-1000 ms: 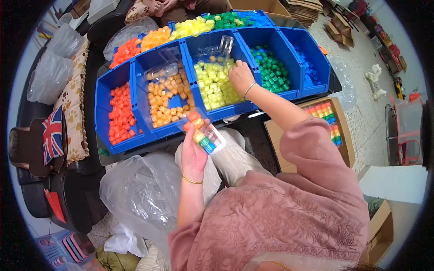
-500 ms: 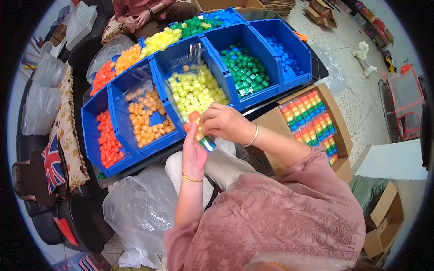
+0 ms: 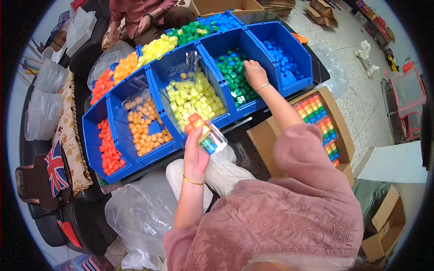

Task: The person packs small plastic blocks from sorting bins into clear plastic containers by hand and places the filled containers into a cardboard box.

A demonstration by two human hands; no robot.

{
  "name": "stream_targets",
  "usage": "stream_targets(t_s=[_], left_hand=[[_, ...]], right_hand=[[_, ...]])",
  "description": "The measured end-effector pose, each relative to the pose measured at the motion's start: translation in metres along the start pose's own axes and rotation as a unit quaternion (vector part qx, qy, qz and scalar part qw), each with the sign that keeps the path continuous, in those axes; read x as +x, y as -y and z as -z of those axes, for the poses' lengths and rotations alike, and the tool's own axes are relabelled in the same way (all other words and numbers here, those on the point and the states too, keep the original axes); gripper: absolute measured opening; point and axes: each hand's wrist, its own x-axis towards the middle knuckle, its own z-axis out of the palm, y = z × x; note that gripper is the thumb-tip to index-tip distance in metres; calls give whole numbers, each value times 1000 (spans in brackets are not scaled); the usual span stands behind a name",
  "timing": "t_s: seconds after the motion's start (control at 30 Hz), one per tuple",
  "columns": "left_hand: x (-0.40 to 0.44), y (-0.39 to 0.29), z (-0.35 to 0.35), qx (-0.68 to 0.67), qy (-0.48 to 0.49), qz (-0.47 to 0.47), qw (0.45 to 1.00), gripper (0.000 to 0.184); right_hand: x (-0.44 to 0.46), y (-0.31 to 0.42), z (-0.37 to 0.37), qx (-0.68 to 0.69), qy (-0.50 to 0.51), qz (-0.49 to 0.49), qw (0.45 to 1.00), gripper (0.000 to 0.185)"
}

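Note:
My left hand [image 3: 196,159] holds a small clear plastic box [image 3: 219,139] with red, orange, yellow, green and blue cubes in it, tilted in front of the yellow bin. My right hand [image 3: 256,75] reaches into the bin of green cubes [image 3: 231,72], its fingers curled together at the right side of the pile. The fingertips are partly hidden, so whatever is between them does not show. Yellow cubes [image 3: 194,95] lie in the bin just beyond my left hand.
Other blue bins hold red cubes [image 3: 108,149], orange cubes [image 3: 148,133] and blue cubes [image 3: 285,58]. A cardboard box [image 3: 341,128] with rows of filled multicoloured packs stands at the right. Across the table sits another person [image 3: 135,16]. A plastic bag [image 3: 140,212] lies at lower left.
My right hand has left the clear box and moved right and away, into the green bin. My left hand still holds the box, now more exposed. The other person's hands have moved apart.

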Motion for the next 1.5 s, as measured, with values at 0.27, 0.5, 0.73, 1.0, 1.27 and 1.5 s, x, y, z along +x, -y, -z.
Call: stream_targets(t_s=[0.27, 0.5, 0.73, 1.0, 1.27, 1.5], left_hand=[[22, 9, -11, 38, 6, -31, 999, 30], [25, 24, -26, 91, -4, -52, 994, 27], [10, 9, -31, -24, -20, -14, 999, 32], [8, 5, -16, -43, -2, 0, 999, 37], [8, 0, -13, -22, -17, -18, 999, 36], [22, -1, -5, -27, -45, -49, 997, 28]], right_hand=[[-58, 117, 143, 368, 55, 182, 910, 32], [-68, 125, 137, 347, 99, 294, 885, 20], [44, 18, 16, 151, 46, -14, 987, 11], [84, 5, -68, 10, 162, -13, 987, 17], [72, -2, -41, 114, 18, 6, 993, 21], [-30, 129, 136, 404, 59, 133, 903, 26]])
